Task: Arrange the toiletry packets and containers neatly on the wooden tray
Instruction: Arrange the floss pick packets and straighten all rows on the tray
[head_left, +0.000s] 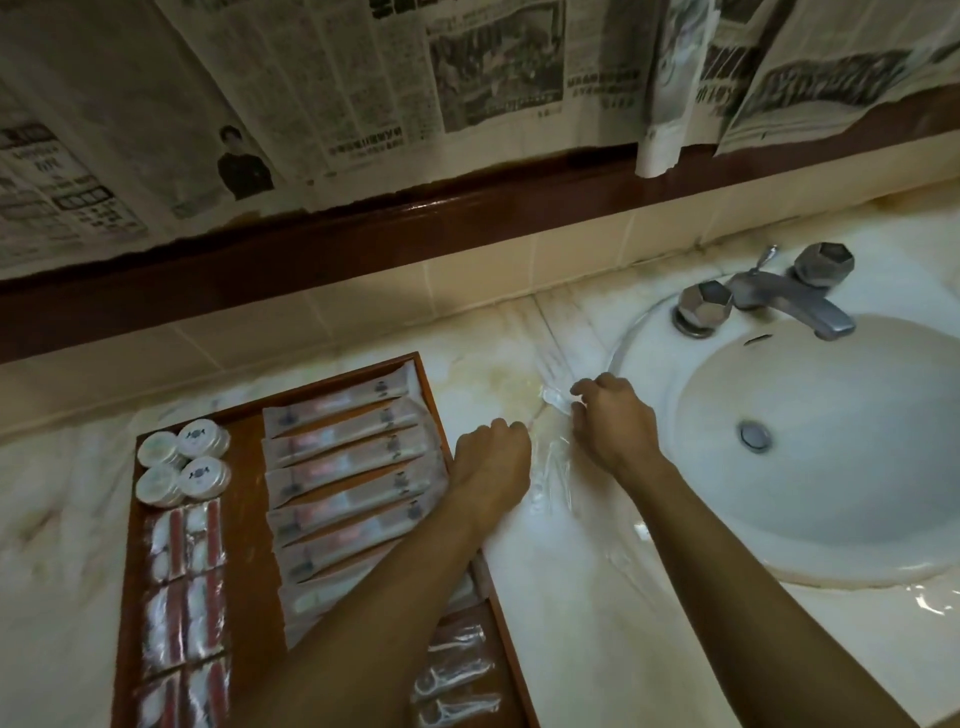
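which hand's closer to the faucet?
Right. The right hand is on the counter beside the sink rim, below-left of the faucet; the left hand sits farther left, by the wooden tray.

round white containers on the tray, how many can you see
4, clustered in the far left corner of the wooden tray: two behind, two in front. They seem to sit on others, so more may be hidden underneath.

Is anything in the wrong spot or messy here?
Yes. A clear plastic packet lies on the marble counter between the wooden tray and sink, off the tray. Both hands, left hand and right hand, are on it.
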